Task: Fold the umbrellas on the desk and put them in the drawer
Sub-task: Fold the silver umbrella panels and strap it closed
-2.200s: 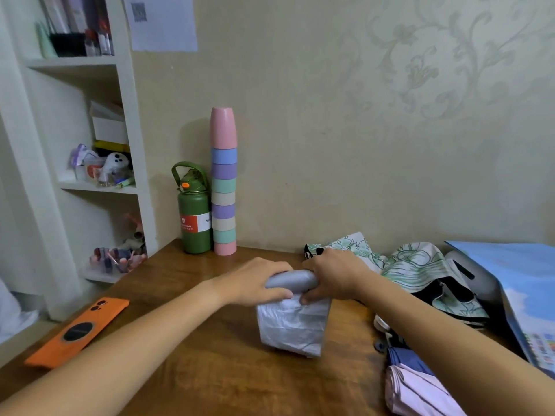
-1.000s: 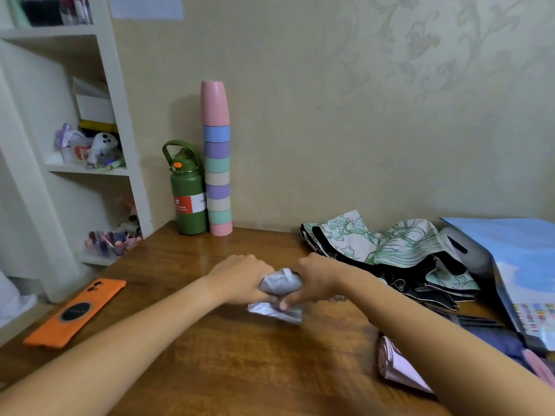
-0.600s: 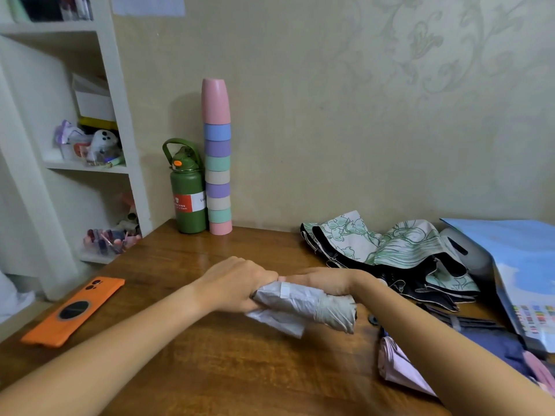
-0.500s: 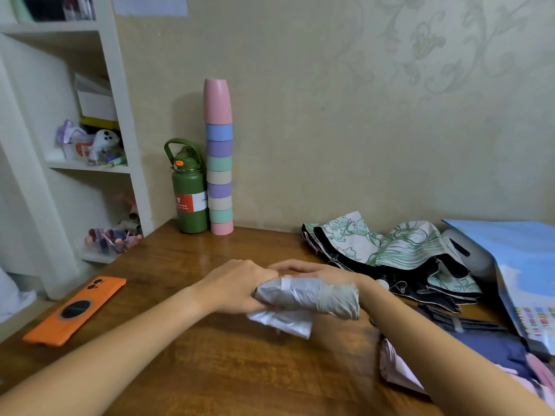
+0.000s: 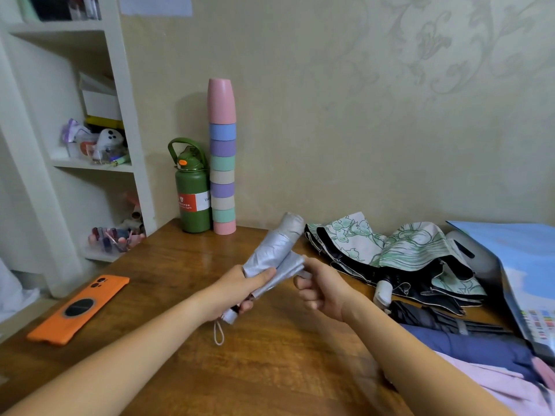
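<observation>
A rolled silver umbrella [image 5: 277,249] points up and away over the wooden desk [image 5: 186,265], its wrist loop dangling below. My left hand [image 5: 240,291] grips its handle end. My right hand [image 5: 322,288] pinches the loose flap or strap at the umbrella's side. On the right lie a green-and-white floral umbrella with black lining [image 5: 399,253], a black umbrella [image 5: 432,319], a navy umbrella [image 5: 477,346] and a pink umbrella [image 5: 504,385]. No drawer is in view.
A green bottle [image 5: 192,193] and a tall stack of pastel cups [image 5: 222,157] stand at the back by the wall. An orange phone [image 5: 79,309] lies on the desk's left. White shelves [image 5: 90,166] stand to the left. A blue paper bag [image 5: 522,265] sits far right.
The silver umbrella went from a loose canopy pressed on the desk to a rolled bundle. It is now lifted and tilted upward, and my right hand moved to its side flap.
</observation>
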The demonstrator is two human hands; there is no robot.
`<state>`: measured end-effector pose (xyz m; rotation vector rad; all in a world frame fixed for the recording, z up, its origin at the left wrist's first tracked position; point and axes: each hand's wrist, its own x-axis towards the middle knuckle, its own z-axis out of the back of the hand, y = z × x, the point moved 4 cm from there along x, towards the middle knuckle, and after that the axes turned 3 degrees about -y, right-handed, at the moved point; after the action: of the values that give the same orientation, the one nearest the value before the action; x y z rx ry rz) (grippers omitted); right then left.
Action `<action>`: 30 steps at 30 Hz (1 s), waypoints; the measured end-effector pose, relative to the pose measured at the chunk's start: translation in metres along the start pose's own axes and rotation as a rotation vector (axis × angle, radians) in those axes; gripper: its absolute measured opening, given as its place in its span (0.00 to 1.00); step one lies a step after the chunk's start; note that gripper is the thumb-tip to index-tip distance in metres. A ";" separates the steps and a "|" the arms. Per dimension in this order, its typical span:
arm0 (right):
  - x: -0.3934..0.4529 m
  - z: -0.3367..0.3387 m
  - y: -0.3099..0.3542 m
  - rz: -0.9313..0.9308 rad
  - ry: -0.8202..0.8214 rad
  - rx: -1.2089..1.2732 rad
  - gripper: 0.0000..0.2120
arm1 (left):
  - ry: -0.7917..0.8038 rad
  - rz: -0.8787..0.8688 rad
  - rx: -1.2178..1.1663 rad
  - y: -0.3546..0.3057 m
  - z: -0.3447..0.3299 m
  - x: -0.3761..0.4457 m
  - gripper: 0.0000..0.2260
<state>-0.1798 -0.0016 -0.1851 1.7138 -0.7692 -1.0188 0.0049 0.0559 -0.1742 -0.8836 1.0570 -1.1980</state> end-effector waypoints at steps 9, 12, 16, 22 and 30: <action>-0.007 -0.014 -0.001 0.223 0.053 -0.412 0.12 | 0.133 0.191 -0.212 0.000 -0.002 -0.005 0.28; -0.008 -0.017 0.001 0.254 0.106 -0.383 0.13 | 0.057 0.164 -0.131 0.003 -0.006 -0.001 0.26; -0.008 -0.017 0.005 0.234 0.051 -0.300 0.15 | -0.140 0.132 0.003 0.013 -0.001 0.009 0.26; -0.006 -0.023 0.010 0.214 0.021 -0.195 0.15 | 0.053 0.072 0.150 0.012 -0.016 0.007 0.20; -0.004 -0.025 0.005 0.244 -0.065 -0.291 0.16 | -0.389 -0.159 1.202 -0.006 -0.025 0.000 0.11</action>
<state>-0.1593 0.0101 -0.1742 1.3095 -0.8068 -0.9684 -0.0212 0.0555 -0.1760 -0.2035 -0.1361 -1.4210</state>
